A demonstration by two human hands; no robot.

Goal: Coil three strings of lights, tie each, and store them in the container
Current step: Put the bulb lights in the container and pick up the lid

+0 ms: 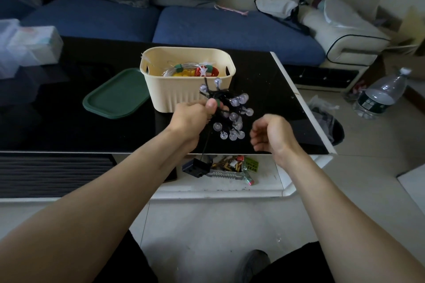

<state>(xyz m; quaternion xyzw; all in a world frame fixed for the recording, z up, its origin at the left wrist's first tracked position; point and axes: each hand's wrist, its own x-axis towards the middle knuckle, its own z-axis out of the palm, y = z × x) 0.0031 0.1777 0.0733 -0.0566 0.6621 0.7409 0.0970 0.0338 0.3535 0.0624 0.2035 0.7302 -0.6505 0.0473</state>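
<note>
My left hand [194, 117] grips a coiled string of clear round bulb lights [232, 114] on dark wire, with a green tie [219, 103] around the bundle by my thumb. Its black battery box [195, 167] dangles on a wire below the table edge. My right hand [269, 134] hovers just right of the bundle with loosely curled fingers, holding nothing. A cream container [184, 94] stands on the black table right behind the bundle. Inside it lie two coiled strings with green ties [193, 71], one with yellow and one with red lights.
A green lid [115, 96] lies left of the container. Plastic-wrapped tissue packs [30, 46] sit at the table's far left. A shelf under the table holds snack wrappers [236, 165]. A water bottle [381, 94] and a bin [331, 124] stand on the floor at right. A blue sofa [207, 27] is behind.
</note>
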